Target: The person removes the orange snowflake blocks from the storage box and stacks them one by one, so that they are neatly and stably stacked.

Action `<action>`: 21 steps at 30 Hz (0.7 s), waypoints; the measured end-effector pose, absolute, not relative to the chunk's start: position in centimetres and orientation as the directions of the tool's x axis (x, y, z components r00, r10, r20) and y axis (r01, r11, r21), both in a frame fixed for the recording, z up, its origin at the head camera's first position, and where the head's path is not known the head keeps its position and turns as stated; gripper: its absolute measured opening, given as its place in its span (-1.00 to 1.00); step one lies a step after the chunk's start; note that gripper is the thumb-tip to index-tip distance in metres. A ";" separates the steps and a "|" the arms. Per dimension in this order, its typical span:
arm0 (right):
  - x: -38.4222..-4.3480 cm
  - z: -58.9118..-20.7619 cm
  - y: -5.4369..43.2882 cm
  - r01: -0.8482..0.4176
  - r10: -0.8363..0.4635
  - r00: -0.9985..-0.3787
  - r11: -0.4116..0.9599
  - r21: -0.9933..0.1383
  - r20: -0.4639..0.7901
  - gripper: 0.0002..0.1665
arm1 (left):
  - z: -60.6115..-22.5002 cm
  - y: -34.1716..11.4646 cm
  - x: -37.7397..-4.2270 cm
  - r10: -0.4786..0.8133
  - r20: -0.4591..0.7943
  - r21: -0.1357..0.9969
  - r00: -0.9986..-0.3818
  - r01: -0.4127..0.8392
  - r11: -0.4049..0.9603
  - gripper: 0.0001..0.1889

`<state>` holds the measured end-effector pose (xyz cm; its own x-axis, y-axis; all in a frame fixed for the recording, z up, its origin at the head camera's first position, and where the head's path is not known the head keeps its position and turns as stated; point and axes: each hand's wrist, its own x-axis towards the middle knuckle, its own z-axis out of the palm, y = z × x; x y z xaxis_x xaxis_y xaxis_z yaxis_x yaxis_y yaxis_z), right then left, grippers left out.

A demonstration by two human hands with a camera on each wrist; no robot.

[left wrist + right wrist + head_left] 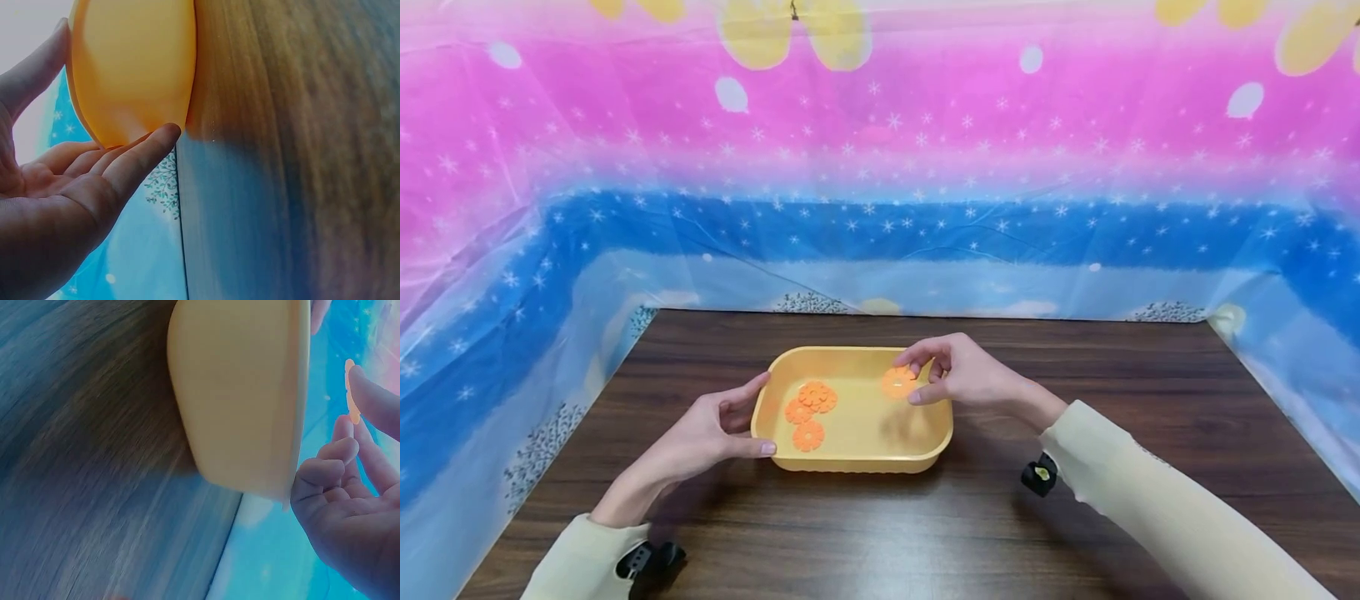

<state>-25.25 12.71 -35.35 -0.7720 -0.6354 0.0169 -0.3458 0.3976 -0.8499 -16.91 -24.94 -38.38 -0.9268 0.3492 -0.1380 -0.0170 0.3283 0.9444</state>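
A yellow rectangular plastic tub [857, 457] with rounded corners sits on the table. My left hand [718, 429] holds its left end, thumb at the near corner of the rim and fingers along the outer wall; in the left wrist view the fingers [140, 156] lie against the tub's side. Over the tub's right end, my right hand [966, 371] pinches a thin orange flower-shaped disc [898, 382] between thumb and fingers. The right wrist view shows this disc [351, 394] edge-on, above rim level. Several similar orange discs [808, 435] lie on the tub's floor at the left, some overlapping.
The dark wood-grain table [1075, 367] runs back to a pink and blue patterned cloth [880, 225] that hangs behind it and at both sides. A black wrist device [1039, 475] sits at the right sleeve, and another [651, 567] at the left sleeve.
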 end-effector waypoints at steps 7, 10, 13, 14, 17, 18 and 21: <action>-25.3 -35.2 14.6 -0.335 -0.618 -0.786 0.395 -0.856 0.023 -0.47 | -38.2 -25.0 -16.8 0.346 -0.142 0.943 -0.927 -0.021 0.332 0.08; -25.2 -35.2 15.6 -0.328 -0.603 -0.798 0.408 -0.852 0.018 -0.45 | -38.1 -24.9 -16.7 0.343 -0.150 0.942 -0.927 -0.028 0.334 0.09; -25.1 -35.1 16.6 -0.306 -0.584 -0.812 0.417 -0.856 0.005 -0.46 | -38.1 -24.8 -16.7 0.340 -0.151 0.942 -0.928 -0.031 0.334 0.08; -25.1 -35.0 17.0 -0.296 -0.576 -0.817 0.420 -0.858 -0.001 -0.46 | -38.1 -24.8 -16.8 0.341 -0.150 0.942 -0.928 -0.029 0.335 0.08; -25.2 -35.0 18.0 -0.273 -0.555 -0.831 0.432 -0.860 -0.015 -0.48 | -38.2 -24.7 -16.9 0.337 -0.154 0.942 -0.929 -0.035 0.334 0.08; -25.2 -35.1 18.3 -0.270 -0.550 -0.835 0.441 -0.856 -0.019 -0.48 | -38.2 -24.7 -16.9 0.337 -0.152 0.942 -0.929 -0.033 0.335 0.08; -25.2 -35.3 19.3 -0.264 -0.528 -0.848 0.469 -0.843 -0.028 -0.49 | -38.2 -24.7 -17.0 0.339 -0.153 0.943 -0.928 -0.035 0.330 0.08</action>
